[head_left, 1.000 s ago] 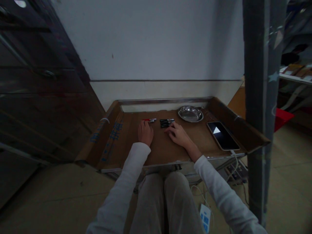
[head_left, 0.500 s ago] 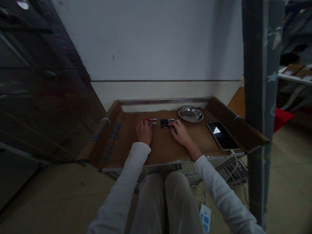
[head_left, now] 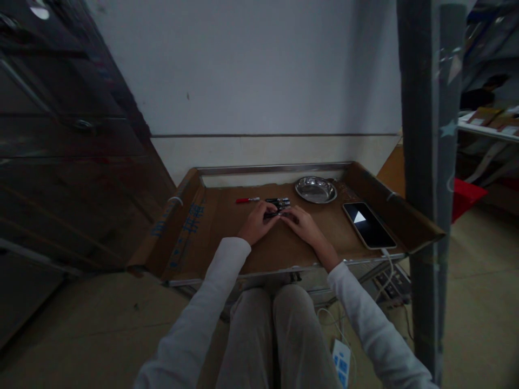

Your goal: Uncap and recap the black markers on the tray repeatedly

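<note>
Brown cardboard counter [head_left: 227,237] is carrying both hands: the left hand [head_left: 256,226] and right hand [head_left: 305,227] are meeting, fingers pinching a black battery [head_left: 272,214]. Beyond, more black batteries [head_left: 278,202], a red pen [head_left: 246,200] and a steel dish [head_left: 315,189] are lying.

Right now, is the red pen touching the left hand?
Apart. The head view shows bare cardboard between the red pen and the left hand.

Dim, soft and grainy; edges bend outward; phone screen [head_left: 368,224] glows brightest.
</note>
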{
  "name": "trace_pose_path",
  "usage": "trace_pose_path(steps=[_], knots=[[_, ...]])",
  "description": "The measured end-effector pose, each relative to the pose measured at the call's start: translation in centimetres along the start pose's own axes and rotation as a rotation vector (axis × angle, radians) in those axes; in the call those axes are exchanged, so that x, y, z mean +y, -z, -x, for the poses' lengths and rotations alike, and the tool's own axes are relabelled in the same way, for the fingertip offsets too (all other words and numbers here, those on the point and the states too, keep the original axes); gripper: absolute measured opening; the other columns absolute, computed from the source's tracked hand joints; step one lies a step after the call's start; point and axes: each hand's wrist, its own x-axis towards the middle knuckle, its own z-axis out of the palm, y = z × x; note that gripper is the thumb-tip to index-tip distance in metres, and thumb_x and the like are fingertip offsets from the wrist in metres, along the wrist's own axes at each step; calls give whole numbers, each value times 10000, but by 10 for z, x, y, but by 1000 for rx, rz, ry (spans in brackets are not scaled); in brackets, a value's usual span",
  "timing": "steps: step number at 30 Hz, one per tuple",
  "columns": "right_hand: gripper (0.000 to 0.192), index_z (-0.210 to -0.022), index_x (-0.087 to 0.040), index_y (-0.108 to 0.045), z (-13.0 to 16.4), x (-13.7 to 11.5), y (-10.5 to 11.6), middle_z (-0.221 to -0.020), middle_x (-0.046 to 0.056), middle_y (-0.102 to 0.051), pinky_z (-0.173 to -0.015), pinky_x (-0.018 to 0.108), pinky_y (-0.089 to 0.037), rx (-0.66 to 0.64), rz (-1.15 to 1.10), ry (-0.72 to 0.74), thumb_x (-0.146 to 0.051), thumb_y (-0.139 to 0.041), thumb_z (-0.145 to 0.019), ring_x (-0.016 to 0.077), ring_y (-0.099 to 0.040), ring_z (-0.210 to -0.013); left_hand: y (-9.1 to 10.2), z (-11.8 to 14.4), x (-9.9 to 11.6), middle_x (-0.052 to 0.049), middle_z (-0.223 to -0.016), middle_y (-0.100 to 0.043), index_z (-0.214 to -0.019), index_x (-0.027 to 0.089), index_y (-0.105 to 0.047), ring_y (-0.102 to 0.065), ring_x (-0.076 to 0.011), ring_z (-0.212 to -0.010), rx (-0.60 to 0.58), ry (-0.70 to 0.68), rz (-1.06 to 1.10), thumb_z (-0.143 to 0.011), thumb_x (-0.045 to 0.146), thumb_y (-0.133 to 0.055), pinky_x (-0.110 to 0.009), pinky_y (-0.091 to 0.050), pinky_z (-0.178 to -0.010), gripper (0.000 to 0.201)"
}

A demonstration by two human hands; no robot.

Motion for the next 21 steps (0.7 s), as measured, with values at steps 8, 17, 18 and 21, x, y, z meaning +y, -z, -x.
trace_pose_path(steps=[8,17,18,21], knots=[[186,-989,-211,-641,0,13,-6,-966,62,-598,-834,318,-432,-32,43,36,-310,-594,-840,188,-547,-921,0,1,5,-28,-945,-586,-996,186,-503,-587,-123,-795,51,-14,3,-805,214,-609,-284,-507,-764,220],[173,-971,-192,-653,0,16,-4,-890,56,-595,-766,291,-437,-32,27,-38,-266,-619,-818,174,-550,-838,1,0,3,-33,-944,-599,-1004,186,-525,-597,-121,-783,138,-23,-46,-832,240,-594,-279,-507,-750,193],[178,-981,-192,-652,0,15,-4,-888,54,-597,-764,288,-437,-34,19,-41,-260,-616,-821,171,-553,-834,2,0,3,-33,-944,-597,-1004,186,-528,-596,-121,-790,151,-22,-55,-837,247,-591,-279,-506,-756,189],[179,-993,-200,-654,0,13,-2,-903,50,-608,-775,288,-441,-37,-11,-51,-256,-600,-832,166,-567,-841,2,-1,1,-37,-949,-595,-997,188,-533,-593,-127,-815,191,-21,-74,-849,270,-580,-286,-503,-774,176]])
